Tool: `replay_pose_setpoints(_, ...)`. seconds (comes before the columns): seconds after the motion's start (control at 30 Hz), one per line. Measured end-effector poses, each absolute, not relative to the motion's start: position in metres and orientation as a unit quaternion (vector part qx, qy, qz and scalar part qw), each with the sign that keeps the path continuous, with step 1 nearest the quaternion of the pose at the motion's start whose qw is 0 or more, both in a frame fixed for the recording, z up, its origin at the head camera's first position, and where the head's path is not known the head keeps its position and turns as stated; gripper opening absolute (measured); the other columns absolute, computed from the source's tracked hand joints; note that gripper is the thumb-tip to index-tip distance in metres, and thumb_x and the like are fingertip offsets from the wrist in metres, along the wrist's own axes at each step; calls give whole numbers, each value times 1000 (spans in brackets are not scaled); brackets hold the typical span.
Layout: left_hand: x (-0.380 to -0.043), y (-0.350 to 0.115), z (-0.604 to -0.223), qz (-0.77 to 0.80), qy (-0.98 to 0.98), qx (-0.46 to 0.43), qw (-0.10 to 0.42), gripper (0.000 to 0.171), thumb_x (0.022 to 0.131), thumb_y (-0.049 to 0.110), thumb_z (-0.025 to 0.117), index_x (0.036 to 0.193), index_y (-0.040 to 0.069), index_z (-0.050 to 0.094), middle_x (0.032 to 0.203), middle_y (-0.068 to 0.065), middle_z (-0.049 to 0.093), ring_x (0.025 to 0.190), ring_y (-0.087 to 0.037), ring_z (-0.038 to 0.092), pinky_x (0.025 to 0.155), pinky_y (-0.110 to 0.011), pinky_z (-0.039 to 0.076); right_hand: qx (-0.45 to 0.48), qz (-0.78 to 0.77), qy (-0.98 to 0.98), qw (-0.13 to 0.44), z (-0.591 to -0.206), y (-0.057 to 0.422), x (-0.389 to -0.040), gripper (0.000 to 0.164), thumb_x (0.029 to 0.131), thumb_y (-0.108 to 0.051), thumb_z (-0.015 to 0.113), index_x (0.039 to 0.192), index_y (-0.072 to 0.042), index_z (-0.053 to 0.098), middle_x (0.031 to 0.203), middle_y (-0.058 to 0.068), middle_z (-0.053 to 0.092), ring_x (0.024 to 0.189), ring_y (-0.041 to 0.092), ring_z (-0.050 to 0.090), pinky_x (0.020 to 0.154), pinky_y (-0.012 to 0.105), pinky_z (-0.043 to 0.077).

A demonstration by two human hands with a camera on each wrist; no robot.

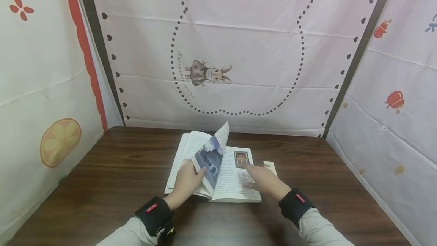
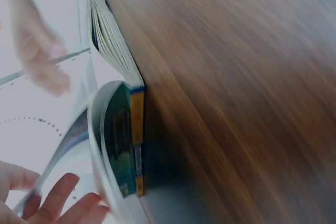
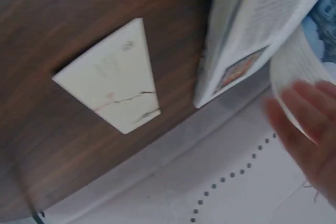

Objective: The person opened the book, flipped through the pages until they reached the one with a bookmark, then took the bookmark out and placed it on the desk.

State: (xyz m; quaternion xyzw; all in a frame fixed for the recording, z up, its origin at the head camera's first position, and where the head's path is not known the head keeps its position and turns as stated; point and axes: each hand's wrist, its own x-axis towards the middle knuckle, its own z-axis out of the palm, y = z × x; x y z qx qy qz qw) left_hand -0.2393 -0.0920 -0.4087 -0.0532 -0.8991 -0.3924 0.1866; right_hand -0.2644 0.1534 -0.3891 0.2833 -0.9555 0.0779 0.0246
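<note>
An open book (image 1: 229, 187) lies on the wooden table, with text on its pages and a small picture on the right-hand page. My left hand (image 1: 187, 180) pinches a raised page (image 1: 211, 160) with a blue building photo, thumb on one side and fingers on the other. That page stands up and curls at its top corner. Over the right part of the book hovers my right hand (image 1: 268, 181), fingers extended and slightly blurred, holding nothing. Just right of the book is a cream card (image 3: 118, 85) with a thin branch print, partly hidden by the right hand in the head view.
The brown wooden table (image 1: 129, 162) carries the book and card. White printed cloth (image 1: 246, 48) stands behind it, with more cloth along the left and right sides. Black bands (image 1: 155, 215) circle both wrists.
</note>
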Motion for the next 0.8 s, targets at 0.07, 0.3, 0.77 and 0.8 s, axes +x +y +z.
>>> replay_pose_setpoints(0.07, -241, -96, -408, -408, -894, -44, 180, 60, 79, 5, 65, 132, -3, 38, 89, -24, 66, 62, -23, 60, 51, -32, 46, 279, 73, -957, -28, -394, 158, -263, 72, 78, -36, 74, 134, 0, 47, 127, 17, 60, 115, 31, 59, 96, 44, 48)
replay_pose_setpoints(0.3, -246, -103, -411, -308, -931, -71, 180, 114, 69, -3, 73, 153, 20, -1, 155, -27, -7, 140, -54, 2, 106, -71, 12, 295, 61, -952, -57, -405, 164, -263, 83, 66, -41, 82, 130, 2, 51, 127, 18, 59, 115, 32, 59, 96, 44, 47)
replay_pose_setpoints(0.77, -229, -99, -407, -39, -947, -316, 36, 42, 81, 0, 61, 120, 15, 65, 138, -10, 53, 133, -35, 42, 101, -65, 34, 296, 50, -949, -98, -400, 164, -269, 80, 68, -41, 81, 131, -1, 53, 127, 14, 61, 117, 29, 58, 99, 43, 45)
replay_pose_setpoints(0.8, -228, -100, -406, -55, -950, -306, 39, 40, 81, 0, 60, 118, 13, 66, 136, -11, 55, 131, -36, 45, 100, -64, 36, 304, 51, -946, -96, -399, 166, -270, 75, 70, -40, 80, 129, -1, 55, 123, 14, 63, 113, 28, 60, 97, 42, 47)
